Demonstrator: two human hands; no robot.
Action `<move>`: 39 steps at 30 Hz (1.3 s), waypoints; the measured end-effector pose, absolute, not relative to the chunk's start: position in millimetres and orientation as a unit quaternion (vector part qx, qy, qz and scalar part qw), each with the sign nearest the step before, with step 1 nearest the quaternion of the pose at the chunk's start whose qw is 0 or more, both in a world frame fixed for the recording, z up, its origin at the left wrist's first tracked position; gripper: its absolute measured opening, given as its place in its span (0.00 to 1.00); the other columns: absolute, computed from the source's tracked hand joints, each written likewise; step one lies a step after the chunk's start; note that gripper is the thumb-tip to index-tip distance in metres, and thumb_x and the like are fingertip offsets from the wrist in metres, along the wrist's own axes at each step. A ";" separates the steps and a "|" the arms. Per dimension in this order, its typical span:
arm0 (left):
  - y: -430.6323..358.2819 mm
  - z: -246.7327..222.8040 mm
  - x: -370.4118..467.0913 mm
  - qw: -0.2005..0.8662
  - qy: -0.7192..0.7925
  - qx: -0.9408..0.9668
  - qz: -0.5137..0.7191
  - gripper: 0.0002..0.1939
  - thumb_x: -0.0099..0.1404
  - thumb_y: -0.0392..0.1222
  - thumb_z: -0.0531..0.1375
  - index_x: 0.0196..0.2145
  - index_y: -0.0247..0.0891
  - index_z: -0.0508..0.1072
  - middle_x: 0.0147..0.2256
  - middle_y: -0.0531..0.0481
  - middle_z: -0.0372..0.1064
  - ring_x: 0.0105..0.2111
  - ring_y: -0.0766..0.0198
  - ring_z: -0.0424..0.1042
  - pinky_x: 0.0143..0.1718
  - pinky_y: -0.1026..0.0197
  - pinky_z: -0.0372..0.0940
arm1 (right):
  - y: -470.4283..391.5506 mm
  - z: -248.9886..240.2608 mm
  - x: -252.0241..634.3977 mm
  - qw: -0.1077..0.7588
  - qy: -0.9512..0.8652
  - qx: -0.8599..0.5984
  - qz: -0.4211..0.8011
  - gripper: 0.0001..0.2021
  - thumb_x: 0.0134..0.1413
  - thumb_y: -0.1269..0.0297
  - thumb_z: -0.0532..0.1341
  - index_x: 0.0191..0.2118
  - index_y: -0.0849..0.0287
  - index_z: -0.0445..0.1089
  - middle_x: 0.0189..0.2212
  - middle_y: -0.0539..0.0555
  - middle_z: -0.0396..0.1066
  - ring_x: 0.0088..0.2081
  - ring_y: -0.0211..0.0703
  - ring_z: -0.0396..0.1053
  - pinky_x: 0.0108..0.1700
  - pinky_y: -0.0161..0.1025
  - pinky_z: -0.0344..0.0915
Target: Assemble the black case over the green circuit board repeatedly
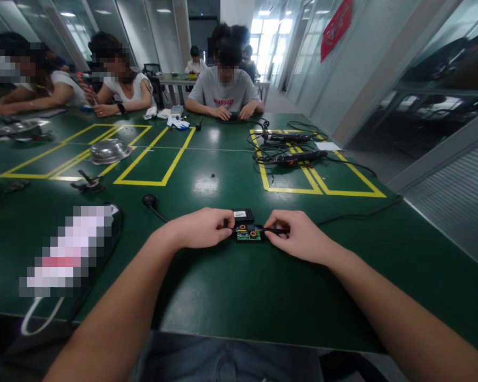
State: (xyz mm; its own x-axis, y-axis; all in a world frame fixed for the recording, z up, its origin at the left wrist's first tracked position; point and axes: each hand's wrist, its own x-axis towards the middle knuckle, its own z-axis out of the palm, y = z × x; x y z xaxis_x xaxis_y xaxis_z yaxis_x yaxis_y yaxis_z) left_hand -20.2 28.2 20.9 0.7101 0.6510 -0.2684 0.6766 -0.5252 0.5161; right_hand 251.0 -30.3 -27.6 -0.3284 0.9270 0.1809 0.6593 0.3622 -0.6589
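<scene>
A small black case with a green circuit board (249, 234) lies on the green table (207, 297) between my hands. Two copper-coloured coils and thin wires show on the board. Just behind it is a black ribbed cover (245, 214) with a white label. My left hand (213, 228) pinches the black cable at the case's left end. On the right, my right hand (292, 233) has thumb and fingers closed on the black cable where it meets the case. A round black plug (149, 201) lies beyond my left wrist.
A pixelated object (69, 249) lies at the left. Farther off are a metal bowl (110, 151), a clamp-like part (88, 182), black corded tools (298, 157) and yellow tape outlines. Several people sit around the far and left sides.
</scene>
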 end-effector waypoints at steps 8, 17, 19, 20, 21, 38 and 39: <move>31.9 18.5 -26.0 0.321 0.381 0.867 -0.005 0.01 0.70 0.37 0.58 0.38 0.42 0.68 0.34 0.54 0.74 0.34 0.60 0.71 0.37 0.60 0.62 | -30.3 -20.9 253.7 0.275 -0.764 -0.513 0.279 0.04 0.58 0.63 0.65 0.34 0.55 0.75 0.23 0.48 0.69 0.26 0.41 0.65 0.30 0.39 0.60; 35.1 11.0 -30.0 0.291 0.389 0.874 -0.011 0.02 0.67 0.37 0.59 0.37 0.41 0.72 0.34 0.51 0.77 0.34 0.58 0.75 0.36 0.59 0.63 | -26.7 -22.1 256.5 0.271 -0.761 -0.512 0.293 0.03 0.57 0.64 0.65 0.35 0.55 0.77 0.25 0.50 0.74 0.27 0.42 0.69 0.31 0.39 0.64; 35.7 11.8 -29.5 0.296 0.389 0.873 -0.010 0.04 0.67 0.36 0.59 0.37 0.41 0.74 0.34 0.51 0.78 0.33 0.58 0.76 0.36 0.60 0.63 | -26.3 -21.3 256.6 0.262 -0.767 -0.508 0.291 0.04 0.57 0.65 0.65 0.33 0.55 0.77 0.27 0.51 0.76 0.28 0.42 0.71 0.32 0.40 0.66; 36.0 12.6 -29.1 0.299 0.390 0.871 -0.011 0.04 0.67 0.36 0.59 0.37 0.40 0.75 0.33 0.51 0.79 0.33 0.59 0.76 0.36 0.60 0.63 | -26.0 -20.7 256.7 0.258 -0.772 -0.504 0.289 0.04 0.58 0.65 0.65 0.33 0.55 0.78 0.28 0.52 0.78 0.29 0.43 0.72 0.34 0.40 0.68; 36.2 13.6 -28.7 0.303 0.392 0.869 -0.013 0.05 0.67 0.36 0.60 0.37 0.40 0.76 0.33 0.51 0.79 0.33 0.59 0.76 0.35 0.60 0.63 | -25.7 -20.2 256.9 0.256 -0.777 -0.499 0.287 0.04 0.58 0.65 0.65 0.33 0.55 0.78 0.30 0.52 0.79 0.31 0.44 0.73 0.36 0.41 0.69; 27.7 5.4 -5.2 0.112 0.463 0.868 0.140 0.09 0.72 0.47 0.64 0.37 0.39 0.78 0.46 0.40 0.78 0.52 0.44 0.74 0.55 0.45 0.71 | -20.1 -23.1 264.6 0.245 -0.775 -0.486 0.319 0.11 0.63 0.53 0.67 0.36 0.53 0.82 0.33 0.54 0.80 0.34 0.47 0.74 0.39 0.44 0.71; 26.6 2.6 -2.6 0.106 0.464 0.866 0.153 0.09 0.72 0.47 0.65 0.42 0.39 0.78 0.49 0.40 0.78 0.54 0.43 0.73 0.57 0.44 0.70 | -19.7 -23.6 265.4 0.247 -0.775 -0.487 0.319 0.12 0.63 0.52 0.67 0.35 0.53 0.82 0.33 0.54 0.80 0.33 0.47 0.73 0.39 0.45 0.70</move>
